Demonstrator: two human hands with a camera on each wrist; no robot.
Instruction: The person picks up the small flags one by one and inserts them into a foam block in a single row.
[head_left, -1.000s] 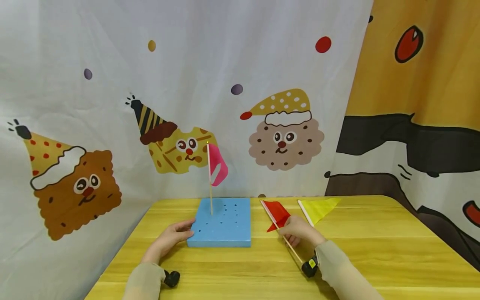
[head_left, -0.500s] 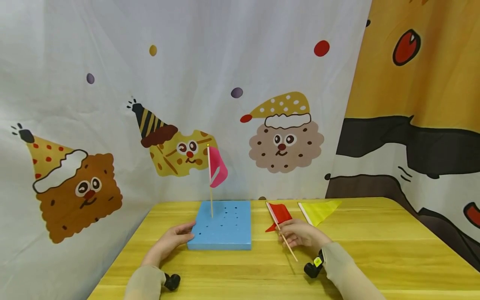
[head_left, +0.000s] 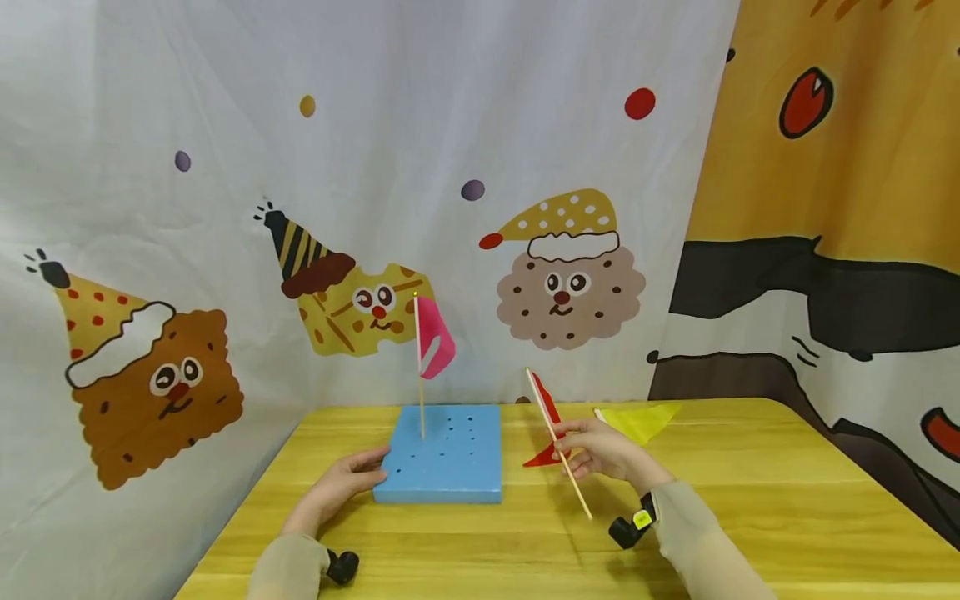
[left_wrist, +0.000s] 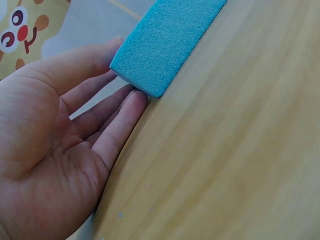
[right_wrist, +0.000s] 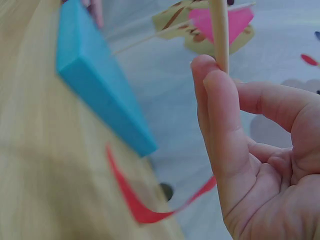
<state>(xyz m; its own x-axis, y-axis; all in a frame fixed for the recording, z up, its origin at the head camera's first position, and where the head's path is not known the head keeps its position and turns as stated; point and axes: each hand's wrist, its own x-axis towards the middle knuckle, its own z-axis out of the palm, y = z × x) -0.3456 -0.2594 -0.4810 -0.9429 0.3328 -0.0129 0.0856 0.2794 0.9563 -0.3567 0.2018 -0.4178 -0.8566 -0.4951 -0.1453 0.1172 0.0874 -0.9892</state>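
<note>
A blue foam block (head_left: pixel 450 479) with small holes in its top lies on the table. My left hand (head_left: pixel 341 485) rests against its left side, fingers fairly straight; in the left wrist view the fingertips (left_wrist: pixel 134 100) touch the block's corner. A pink flag (head_left: pixel 437 342) stands upright in the block near its back left. To the right of the block, my right hand (head_left: pixel 603 452) pinches the wooden stick of a red flag (head_left: pixel 551 404) between thumb and fingers. That stick slants, top leaning left and away, and its lower end is raised off the table.
A yellow flag (head_left: pixel 641 421) lies on the wooden table (head_left: pixel 450 550) behind my right hand, partly hidden by it. A cloth printed with cartoon biscuits (head_left: pixel 570 292) hangs behind the table's back edge.
The red flag has been lifted off the table and tilted more upright in my right hand, its lower end now raised. My left hand and the block have stayed in place.
</note>
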